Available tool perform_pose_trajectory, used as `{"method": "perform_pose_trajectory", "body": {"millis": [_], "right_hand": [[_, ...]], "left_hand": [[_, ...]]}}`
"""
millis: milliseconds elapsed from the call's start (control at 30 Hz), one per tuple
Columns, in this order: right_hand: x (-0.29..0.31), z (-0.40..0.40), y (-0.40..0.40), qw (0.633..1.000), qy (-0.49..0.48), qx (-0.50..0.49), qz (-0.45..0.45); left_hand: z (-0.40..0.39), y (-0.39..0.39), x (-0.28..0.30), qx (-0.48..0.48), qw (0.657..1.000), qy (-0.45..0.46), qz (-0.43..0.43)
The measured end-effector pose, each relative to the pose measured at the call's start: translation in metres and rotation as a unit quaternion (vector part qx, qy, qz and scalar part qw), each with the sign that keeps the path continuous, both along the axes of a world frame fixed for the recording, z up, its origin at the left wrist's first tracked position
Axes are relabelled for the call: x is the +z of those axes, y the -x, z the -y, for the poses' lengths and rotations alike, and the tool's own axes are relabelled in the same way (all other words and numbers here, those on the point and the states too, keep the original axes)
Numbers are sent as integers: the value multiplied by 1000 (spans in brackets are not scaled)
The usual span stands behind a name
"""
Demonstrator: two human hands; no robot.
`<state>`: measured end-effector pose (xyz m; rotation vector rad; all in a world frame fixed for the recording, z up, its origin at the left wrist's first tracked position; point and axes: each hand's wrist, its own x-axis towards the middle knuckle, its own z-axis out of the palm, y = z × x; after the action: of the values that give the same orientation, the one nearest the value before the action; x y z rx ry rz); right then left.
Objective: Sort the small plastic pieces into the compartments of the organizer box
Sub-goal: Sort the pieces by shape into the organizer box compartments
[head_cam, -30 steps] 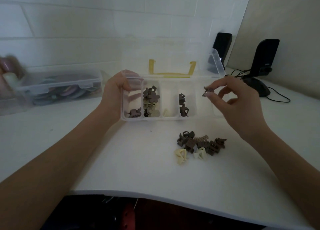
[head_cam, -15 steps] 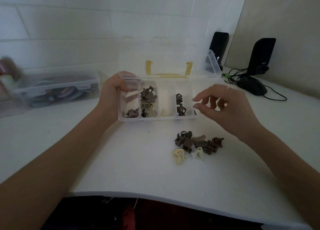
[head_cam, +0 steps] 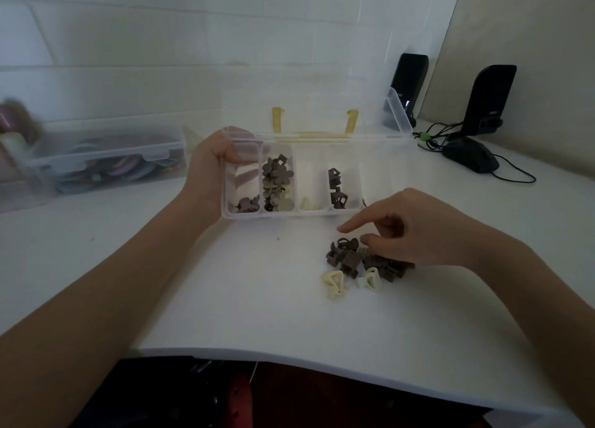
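Nearest: right hand [head_cam: 415,231], palm down over the loose plastic pieces [head_cam: 357,263] on the table [head_cam: 257,299], index extended, fingers loose, gripping nothing. Beyond: left hand [head_cam: 209,166], fingers curled round the open organizer box's [head_cam: 309,213] left end.

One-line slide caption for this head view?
Left hand grips the clear plastic organizer box; right hand reaches into the loose pile of brown and cream plastic pieces.
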<state>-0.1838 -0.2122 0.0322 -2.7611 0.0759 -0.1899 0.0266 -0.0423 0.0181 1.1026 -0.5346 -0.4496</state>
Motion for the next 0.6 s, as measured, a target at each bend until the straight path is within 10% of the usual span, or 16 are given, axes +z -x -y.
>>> {"method": "perform_pose_trajectory", "body": {"millis": [267,600], "right_hand": [[-4,-4,-3,997,-55,23,-43],[-2,-6,-2,987,-97,22,129]], "left_hand": [[0,0,1,6,1000,-12,0],[0,1,2,2,1000,-5,6]]}}
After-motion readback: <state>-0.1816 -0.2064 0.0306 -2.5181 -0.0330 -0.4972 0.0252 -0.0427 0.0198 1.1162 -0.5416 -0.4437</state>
